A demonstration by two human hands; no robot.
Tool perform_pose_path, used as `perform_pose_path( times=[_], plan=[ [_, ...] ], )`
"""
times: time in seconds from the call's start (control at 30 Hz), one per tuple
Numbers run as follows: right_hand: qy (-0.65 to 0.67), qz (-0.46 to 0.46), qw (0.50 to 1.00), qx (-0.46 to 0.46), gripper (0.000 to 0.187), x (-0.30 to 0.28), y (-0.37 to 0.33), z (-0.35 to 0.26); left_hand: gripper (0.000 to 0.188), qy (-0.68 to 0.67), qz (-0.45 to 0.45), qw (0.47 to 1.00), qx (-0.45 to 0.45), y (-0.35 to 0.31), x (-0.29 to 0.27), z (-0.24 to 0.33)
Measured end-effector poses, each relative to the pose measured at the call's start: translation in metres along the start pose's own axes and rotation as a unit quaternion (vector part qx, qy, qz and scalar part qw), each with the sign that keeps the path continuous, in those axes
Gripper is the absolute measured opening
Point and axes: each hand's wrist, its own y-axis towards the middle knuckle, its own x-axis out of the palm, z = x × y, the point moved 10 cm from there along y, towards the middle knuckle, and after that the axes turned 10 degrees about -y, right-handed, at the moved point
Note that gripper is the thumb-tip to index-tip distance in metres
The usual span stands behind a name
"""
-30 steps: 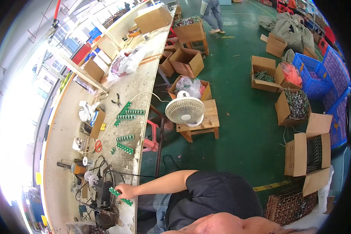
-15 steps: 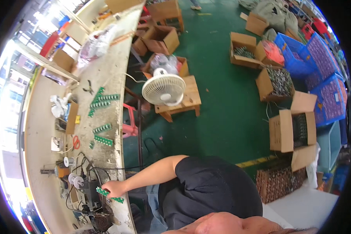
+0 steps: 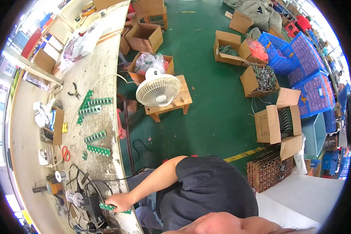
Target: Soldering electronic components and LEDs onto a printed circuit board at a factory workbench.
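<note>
My right hand (image 3: 120, 202) reaches over the edge of the workbench (image 3: 99, 167), fingers closed on a narrow green circuit board (image 3: 106, 207). A further green piece (image 3: 126, 211) shows just beyond the hand; whether it belongs to the same board I cannot tell. Close by stands a dark soldering unit (image 3: 91, 206) with cables. White spools (image 3: 75, 197) sit beside it. Farther up the bench lie two green board strips, one above (image 3: 95, 136) and one below (image 3: 98, 150). A group of similar strips (image 3: 90, 110) lies beyond them. My left hand is out of view.
Red-handled scissors (image 3: 66, 153) and pliers (image 3: 74, 91) lie on the bench. A white fan (image 3: 158, 90) stands on a wooden stool (image 3: 182, 97). Across the green floor are open cartons (image 3: 268, 124) and blue crates (image 3: 315, 93). A black cable (image 3: 117, 178) crosses the bench edge.
The whole view has shifted, with the bench things sitting lower and farther left. The held board was more tilted and stuck out past my fingers; now it lies flatter under them.
</note>
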Motion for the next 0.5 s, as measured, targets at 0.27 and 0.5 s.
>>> perform_pose_path(
  times=[0.27,0.5],
  plan=[
    [0.000,-0.047,0.999,-0.010,0.026,0.017,0.000,0.003,0.011,-0.034,-0.066,0.997,0.010,-0.019,0.094,0.034],
    [0.028,-0.040,0.999,-0.021,0.019,0.004,-0.002,0.003,0.016,-0.061,-0.127,0.989,0.046,-0.025,0.172,0.079]
  ],
)
